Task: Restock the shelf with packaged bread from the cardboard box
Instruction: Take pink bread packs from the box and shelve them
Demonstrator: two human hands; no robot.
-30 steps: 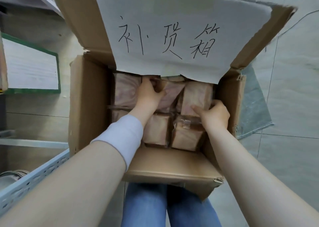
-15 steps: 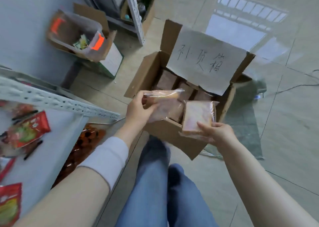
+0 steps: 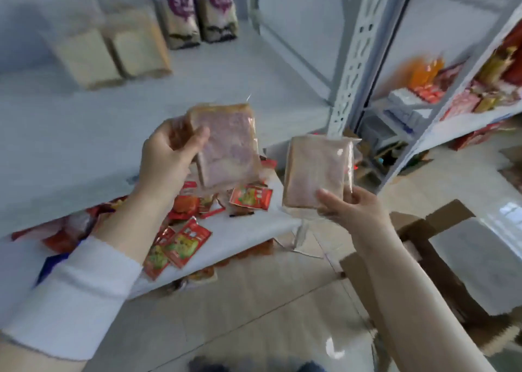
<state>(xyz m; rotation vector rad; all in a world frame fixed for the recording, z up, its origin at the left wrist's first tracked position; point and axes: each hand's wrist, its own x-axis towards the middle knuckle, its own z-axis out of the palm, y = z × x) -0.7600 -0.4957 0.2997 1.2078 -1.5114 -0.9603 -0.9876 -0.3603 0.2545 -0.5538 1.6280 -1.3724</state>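
Left hand (image 3: 172, 156), centre frame: fingers curled round the left edge of one bread pack (image 3: 226, 145), thumb across its face; the pack juts right of the hand, in front of the white shelf (image 3: 84, 134). Right hand (image 3: 350, 207), right of centre: pinches the lower edge of a second bread pack (image 3: 313, 168), which stands upright above it. Cardboard box (image 3: 418, 261) lower right, on the floor
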